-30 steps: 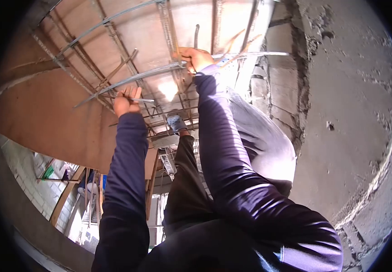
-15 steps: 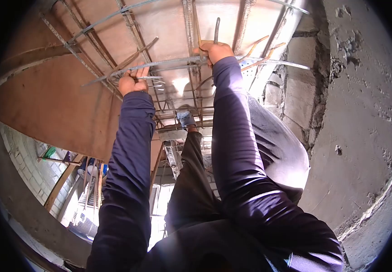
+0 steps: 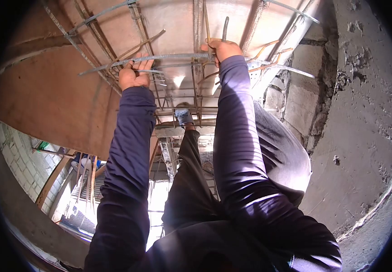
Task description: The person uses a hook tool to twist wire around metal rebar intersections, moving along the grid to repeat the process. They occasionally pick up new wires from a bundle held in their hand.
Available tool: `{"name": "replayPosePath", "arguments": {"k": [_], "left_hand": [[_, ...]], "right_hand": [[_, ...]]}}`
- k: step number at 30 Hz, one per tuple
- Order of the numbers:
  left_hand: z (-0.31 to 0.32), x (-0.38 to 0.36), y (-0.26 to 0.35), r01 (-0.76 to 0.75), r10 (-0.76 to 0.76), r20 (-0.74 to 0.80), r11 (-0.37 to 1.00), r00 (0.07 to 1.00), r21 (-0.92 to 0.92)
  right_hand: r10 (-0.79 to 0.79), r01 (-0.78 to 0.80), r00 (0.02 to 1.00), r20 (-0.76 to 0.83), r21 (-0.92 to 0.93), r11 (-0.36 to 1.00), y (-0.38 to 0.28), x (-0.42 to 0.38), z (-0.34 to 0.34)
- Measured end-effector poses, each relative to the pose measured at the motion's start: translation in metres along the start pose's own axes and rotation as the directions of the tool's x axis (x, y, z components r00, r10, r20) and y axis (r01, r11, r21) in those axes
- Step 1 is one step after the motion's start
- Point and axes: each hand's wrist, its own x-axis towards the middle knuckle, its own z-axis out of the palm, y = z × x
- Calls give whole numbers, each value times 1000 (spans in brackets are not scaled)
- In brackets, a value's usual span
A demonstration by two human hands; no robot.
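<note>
My left hand (image 3: 134, 78) is raised to a crosswise rebar (image 3: 173, 56), its fingers up against the bar. A few thin tie wires (image 3: 156, 71) stick out to the right from between its thumb and fingers. Farther right, my right hand (image 3: 226, 50) is closed at the same rebar. A dark rod (image 3: 225, 28), perhaps a tool's handle, rises out of its grip; the lower part of the rod is hidden by the hand. Beside it stands a thin rusty bar (image 3: 206, 20). Bent rusty bar ends (image 3: 268, 65) poke out right of my right hand.
Brown formwork panels (image 3: 55, 99) lie behind the rebar grid. A rough concrete wall (image 3: 363, 127) fills the right side, with blockwork (image 3: 302, 81) beside it. My foot in a clog (image 3: 184, 115) rests on the grid. Wooden props (image 3: 55, 177) stand at lower left.
The view has shifted slightly, so the rebar and my right hand appear a little farther right. Both hands keep nearly the same places on the bar.
</note>
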Motion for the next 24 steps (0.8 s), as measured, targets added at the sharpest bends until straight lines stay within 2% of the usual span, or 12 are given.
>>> {"name": "replayPosePath", "arguments": {"k": [2,4,5,7,8,10,14,16,17,19,24], "left_hand": [[0,1,1,10,-9,10,1000,1000,-6],[-2,1,1,4,-4,31,1000,1000,-4],[-3,1,2,8,-8,39,1000,999,-3],[-2,0,1,8,-7,34,1000,999,-12],[-3,0,2,11,-10,19,1000,1000,-19],[-6,1,3,18,-17,33,999,999,-31],[-6,0,3,52,-49,61,997,997,-52],[-2,-2,3,33,-33,6,999,999,-9],[-4,1,3,23,-23,2,1000,1000,-12],[-10,6,6,83,-80,60,996,995,-36],[-1,-11,6,37,-38,22,999,999,21]], "right_hand": [[-21,21,1000,3,17,1000,-6,1,2],[-33,23,997,-64,-159,987,-12,3,4],[-41,30,997,-64,-158,987,-12,7,5],[-18,-11,997,-75,-375,927,-16,10,8],[-25,-5,997,-75,-373,928,-21,12,9],[-141,35,978,-151,-547,836,-25,15,10],[-188,76,969,-161,-531,844,-20,44,23],[-174,108,972,-156,-364,925,1,73,29],[-175,112,974,-145,-362,925,-12,58,32],[-1,-7,995,-103,-76,997,-35,24,31],[42,-41,997,-68,10,999,-42,14,22]]}}
